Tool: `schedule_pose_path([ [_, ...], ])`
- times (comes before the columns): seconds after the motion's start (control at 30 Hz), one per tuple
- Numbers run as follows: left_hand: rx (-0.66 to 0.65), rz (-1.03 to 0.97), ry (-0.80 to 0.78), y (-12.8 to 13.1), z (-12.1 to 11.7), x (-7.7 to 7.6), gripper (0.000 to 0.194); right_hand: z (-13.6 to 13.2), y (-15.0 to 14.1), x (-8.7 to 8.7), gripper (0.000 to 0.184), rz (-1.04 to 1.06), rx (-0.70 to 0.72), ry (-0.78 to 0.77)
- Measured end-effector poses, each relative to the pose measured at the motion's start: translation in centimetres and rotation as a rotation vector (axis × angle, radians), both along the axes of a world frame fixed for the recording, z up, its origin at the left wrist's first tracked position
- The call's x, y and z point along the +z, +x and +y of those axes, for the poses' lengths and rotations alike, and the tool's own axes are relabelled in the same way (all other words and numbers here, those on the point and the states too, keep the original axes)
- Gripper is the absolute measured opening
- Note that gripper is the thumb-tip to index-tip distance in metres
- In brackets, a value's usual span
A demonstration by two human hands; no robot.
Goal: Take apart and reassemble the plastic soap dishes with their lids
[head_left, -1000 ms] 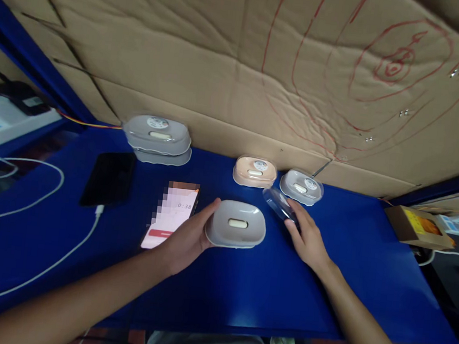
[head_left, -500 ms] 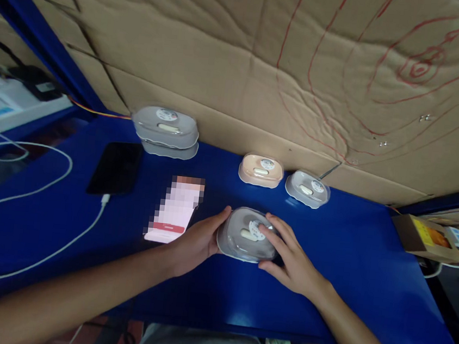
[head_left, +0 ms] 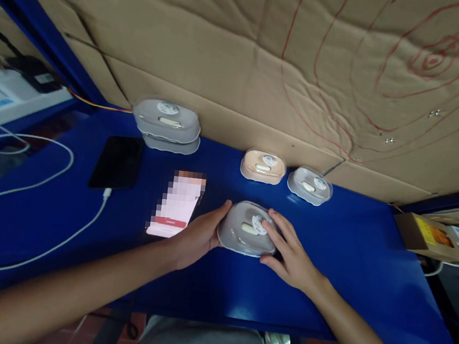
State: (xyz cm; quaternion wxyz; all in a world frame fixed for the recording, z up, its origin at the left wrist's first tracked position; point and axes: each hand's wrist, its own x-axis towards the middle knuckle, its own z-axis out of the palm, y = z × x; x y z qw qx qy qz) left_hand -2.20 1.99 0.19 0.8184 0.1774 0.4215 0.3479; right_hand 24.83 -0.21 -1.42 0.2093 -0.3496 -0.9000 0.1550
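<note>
A grey oval plastic box (head_left: 236, 235) with a clear cover, a pale oblong piece and a round white sticker on top is between my hands over the blue table. My left hand (head_left: 201, 238) grips its left end, thumb along the side and the other fingers hidden beneath or behind. On the right end rests my right hand (head_left: 295, 257), a fingertip on the sticker and the thumb at the near edge. Behind stand a peach box (head_left: 254, 173) and another grey box (head_left: 299, 189) of the same shape. Further left, grey boxes (head_left: 148, 118) are stacked.
A lit phone (head_left: 177, 205) lies left of my hands on the blue table (head_left: 349, 283). Beyond it, a black phone (head_left: 118, 161) is plugged into a white cable (head_left: 78, 247). A cardboard wall (head_left: 207, 71) closes the back; an open carton (head_left: 431, 237) stands at the right.
The view has shifted slightly, so the table and boxes appear a little higher. Both hands keep the same hold on the grey box.
</note>
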Motion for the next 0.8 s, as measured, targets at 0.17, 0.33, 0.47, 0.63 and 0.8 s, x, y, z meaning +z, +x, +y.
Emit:
schedule_pose_path([
  [0.17,0.009,-0.017,-0.002,0.0,0.1,0.0,0.043,0.0,-0.1,-0.2,0.079,0.017,-0.011,-0.056],
  [0.33,-0.075,-0.029,0.063,-0.1,0.2,-0.3,0.049,0.2,-0.1,0.0,0.084,0.051,-0.016,-0.073],
  [0.47,-0.131,0.182,0.292,-0.4,0.0,-1.0,0.053,0.4,1.2,1.4,0.075,0.01,-0.028,-0.189],
  [0.63,-0.115,0.716,0.919,-0.7,0.7,-1.3,0.055,0.9,4.7,3.2,0.066,-0.061,-0.143,-0.344],
  [0.8,-0.231,1.199,1.424,0.9,5.5,-0.3,0.065,1.7,10.9,3.6,0.066,-0.136,-0.319,-0.362],
])
